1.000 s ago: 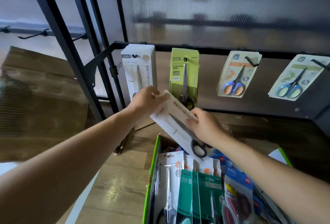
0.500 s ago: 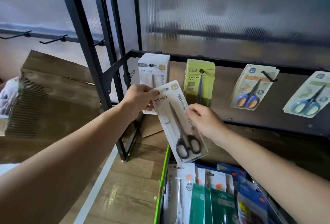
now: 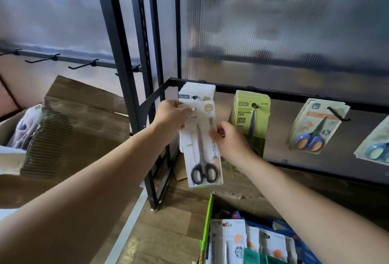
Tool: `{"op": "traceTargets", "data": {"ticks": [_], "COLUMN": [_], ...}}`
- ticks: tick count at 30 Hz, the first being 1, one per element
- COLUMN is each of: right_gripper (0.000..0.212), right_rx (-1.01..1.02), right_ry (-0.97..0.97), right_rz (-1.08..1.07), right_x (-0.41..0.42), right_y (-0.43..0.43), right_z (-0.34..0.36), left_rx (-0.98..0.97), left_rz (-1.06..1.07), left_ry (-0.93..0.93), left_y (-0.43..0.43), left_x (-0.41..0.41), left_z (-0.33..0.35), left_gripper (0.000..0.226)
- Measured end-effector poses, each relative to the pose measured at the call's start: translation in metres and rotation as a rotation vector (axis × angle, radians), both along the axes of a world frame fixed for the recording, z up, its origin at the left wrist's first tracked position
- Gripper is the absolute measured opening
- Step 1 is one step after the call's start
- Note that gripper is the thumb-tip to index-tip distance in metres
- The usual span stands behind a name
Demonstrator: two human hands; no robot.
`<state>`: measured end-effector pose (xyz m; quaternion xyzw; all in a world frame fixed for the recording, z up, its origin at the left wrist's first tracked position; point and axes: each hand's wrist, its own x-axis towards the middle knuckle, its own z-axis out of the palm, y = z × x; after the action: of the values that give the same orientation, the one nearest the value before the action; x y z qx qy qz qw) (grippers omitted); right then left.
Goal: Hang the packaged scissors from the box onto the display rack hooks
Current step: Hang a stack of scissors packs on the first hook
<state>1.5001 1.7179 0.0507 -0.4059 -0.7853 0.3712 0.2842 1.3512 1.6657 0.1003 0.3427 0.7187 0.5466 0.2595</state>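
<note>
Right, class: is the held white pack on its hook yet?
Not hung. The left hand and right hand hold the pack; its hole sits below the hook.

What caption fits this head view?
Left hand and right hand hold a white scissors pack up to a loaded rack hook.

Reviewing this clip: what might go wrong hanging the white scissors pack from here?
The held pack seems to have its hang hole below the hook tip, so it may miss and shove the hung white stack. The left hand and right hand only pinch its edges; it might slip.
</note>
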Motion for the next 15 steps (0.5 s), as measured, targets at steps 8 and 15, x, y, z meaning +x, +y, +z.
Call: {"op": "traceTargets", "data": {"ticks": [8, 15], "right_gripper": [0.014, 0.015], "right_rx": [0.038, 0.025], "right_ry": [-0.027, 0.034], "right_rz": [-0.074, -0.104], "right_x": [-0.018, -0.029], "right_y": [0.012, 0.015], "right_z": [-0.011, -0.025], "left_rx": [0.021, 0.037], "left_rz": [0.023, 0.029], "left_ry": [0.005, 0.045], "left_y": [0.018, 0.025], "left_x": [-0.005, -0.012], "left_z": [-0.004, -0.012], "left_gripper": [0.016, 0.023]}}
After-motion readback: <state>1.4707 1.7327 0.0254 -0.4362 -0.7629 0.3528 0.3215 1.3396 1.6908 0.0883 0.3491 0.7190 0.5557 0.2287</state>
